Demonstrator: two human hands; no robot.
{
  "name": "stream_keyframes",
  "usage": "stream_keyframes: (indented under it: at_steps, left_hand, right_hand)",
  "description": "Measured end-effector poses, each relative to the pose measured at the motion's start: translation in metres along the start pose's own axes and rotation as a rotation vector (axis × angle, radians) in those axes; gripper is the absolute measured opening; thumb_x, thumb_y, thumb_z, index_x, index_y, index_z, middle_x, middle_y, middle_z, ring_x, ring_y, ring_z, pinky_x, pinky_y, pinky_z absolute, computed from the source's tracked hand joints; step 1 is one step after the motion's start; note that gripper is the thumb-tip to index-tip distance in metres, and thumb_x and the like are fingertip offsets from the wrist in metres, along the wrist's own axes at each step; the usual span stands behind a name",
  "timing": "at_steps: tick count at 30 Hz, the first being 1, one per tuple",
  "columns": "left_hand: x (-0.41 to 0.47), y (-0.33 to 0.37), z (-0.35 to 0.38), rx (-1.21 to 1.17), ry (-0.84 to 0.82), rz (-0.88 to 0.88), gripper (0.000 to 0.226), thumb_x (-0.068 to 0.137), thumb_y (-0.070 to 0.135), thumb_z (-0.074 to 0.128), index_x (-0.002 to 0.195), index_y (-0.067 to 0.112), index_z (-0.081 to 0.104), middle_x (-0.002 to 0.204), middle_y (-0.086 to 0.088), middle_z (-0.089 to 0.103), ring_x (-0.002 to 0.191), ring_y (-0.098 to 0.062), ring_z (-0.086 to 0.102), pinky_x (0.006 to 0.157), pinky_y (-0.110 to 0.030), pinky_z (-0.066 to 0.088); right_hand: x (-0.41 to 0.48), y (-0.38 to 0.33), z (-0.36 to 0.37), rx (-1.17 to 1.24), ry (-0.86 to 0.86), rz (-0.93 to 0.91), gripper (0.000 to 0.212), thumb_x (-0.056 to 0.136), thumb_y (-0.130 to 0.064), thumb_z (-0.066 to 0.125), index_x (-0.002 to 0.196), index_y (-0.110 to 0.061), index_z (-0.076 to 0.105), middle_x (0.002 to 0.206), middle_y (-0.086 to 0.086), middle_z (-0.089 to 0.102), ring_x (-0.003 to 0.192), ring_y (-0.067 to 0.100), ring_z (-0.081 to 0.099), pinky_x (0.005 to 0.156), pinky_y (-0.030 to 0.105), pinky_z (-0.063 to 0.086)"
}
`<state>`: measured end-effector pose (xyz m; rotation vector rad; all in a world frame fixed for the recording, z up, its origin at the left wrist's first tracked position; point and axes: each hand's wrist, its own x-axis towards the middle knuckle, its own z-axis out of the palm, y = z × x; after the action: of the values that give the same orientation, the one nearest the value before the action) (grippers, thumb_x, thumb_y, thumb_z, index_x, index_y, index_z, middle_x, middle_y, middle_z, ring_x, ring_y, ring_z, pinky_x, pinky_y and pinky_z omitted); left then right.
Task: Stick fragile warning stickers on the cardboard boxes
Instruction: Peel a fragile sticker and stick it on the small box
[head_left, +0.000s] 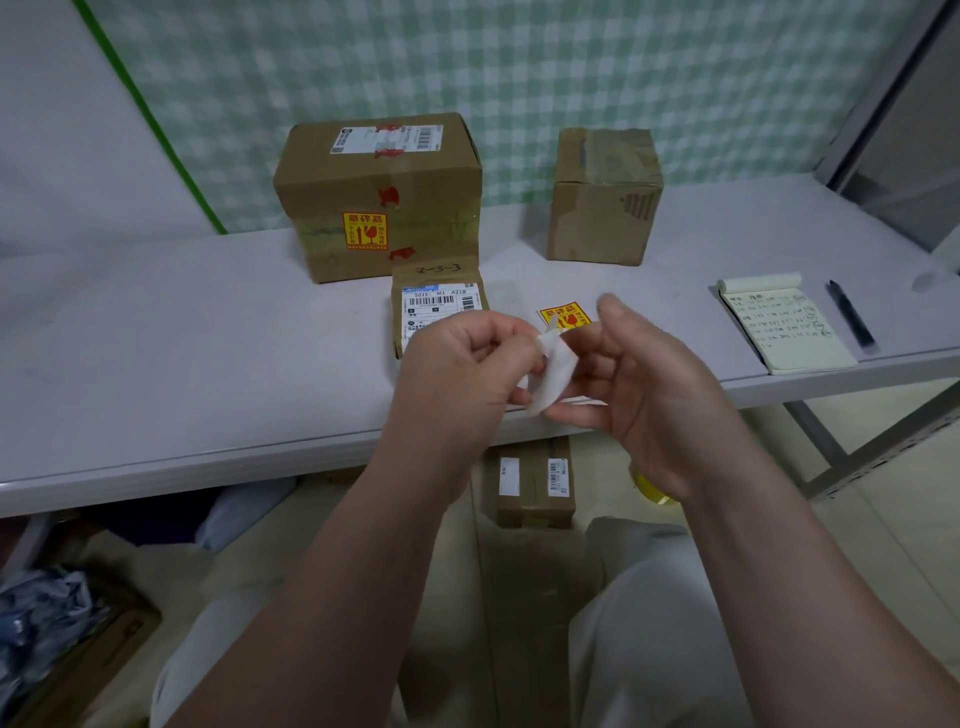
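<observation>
Mid-frame, left hand (457, 364) pinches the white backing (553, 371) while the half-open right hand (639, 384) peels the yellow sticker (563, 316), which could curl and stick to itself.

Small box (441, 312) half hidden by left hand (457, 369); notepad (784, 332) writing illegible.

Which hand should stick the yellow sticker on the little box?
Probably the right hand: it holds the sticker, while the left hand pinches the white backing. The small box lies just behind.
</observation>
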<state>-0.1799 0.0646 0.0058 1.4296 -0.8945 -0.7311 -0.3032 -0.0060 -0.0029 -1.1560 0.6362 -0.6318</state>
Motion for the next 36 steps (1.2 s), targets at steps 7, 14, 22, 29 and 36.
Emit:
stream_keyframes:
  at_steps: [7,14,22,29,36]
  left_hand:
    - [0.002,-0.001,0.002,0.059,-0.03,0.005,0.019,0.085,0.006,0.055,0.071,0.015,0.065,0.059,0.011,0.064,0.067,-0.008,0.064,0.064,-0.029,0.057]
    - [0.003,-0.002,0.003,0.172,-0.111,0.219,0.017,0.092,0.018,0.054,0.076,0.014,0.06,0.063,0.0,0.059,0.058,-0.01,0.058,0.059,-0.03,0.054]
    - [0.003,-0.012,0.016,-0.071,-0.144,0.062,0.02,0.085,0.027,0.044,0.071,0.018,0.055,0.061,-0.002,0.05,0.057,-0.012,0.044,0.055,-0.029,0.038]
    - [0.006,-0.016,0.026,-0.375,-0.043,-0.053,0.027,0.096,0.016,0.041,0.073,0.013,0.055,0.069,-0.004,0.05,0.068,-0.015,0.045,0.064,-0.03,0.04]
    - [0.022,-0.02,0.025,-0.539,0.17,-0.152,0.021,0.098,0.011,0.04,0.082,0.011,0.054,0.068,-0.002,0.052,0.058,-0.01,0.048,0.051,-0.022,0.043]
  right_hand:
    - [0.002,0.002,0.002,-0.347,0.103,-0.3,0.009,0.082,-0.016,0.064,0.075,-0.014,0.068,0.072,0.019,0.066,0.066,0.024,0.064,0.064,0.035,0.057]
    - [0.003,0.002,-0.003,-0.417,0.123,-0.405,0.011,0.078,-0.025,0.065,0.074,-0.015,0.068,0.068,0.013,0.066,0.063,0.023,0.065,0.06,0.037,0.054]
    - [-0.001,0.008,-0.001,-0.092,0.039,-0.24,0.01,0.082,-0.017,0.058,0.081,-0.007,0.061,0.074,0.013,0.063,0.07,0.023,0.064,0.074,0.041,0.055]
    - [-0.003,0.009,0.0,0.123,0.076,-0.17,0.018,0.094,-0.009,0.048,0.083,-0.007,0.062,0.076,0.002,0.072,0.074,0.013,0.069,0.065,0.024,0.055]
    - [0.001,0.011,-0.024,0.317,0.34,-0.139,0.015,0.094,-0.014,0.05,0.083,-0.01,0.06,0.08,0.005,0.07,0.082,0.016,0.068,0.065,0.028,0.058]
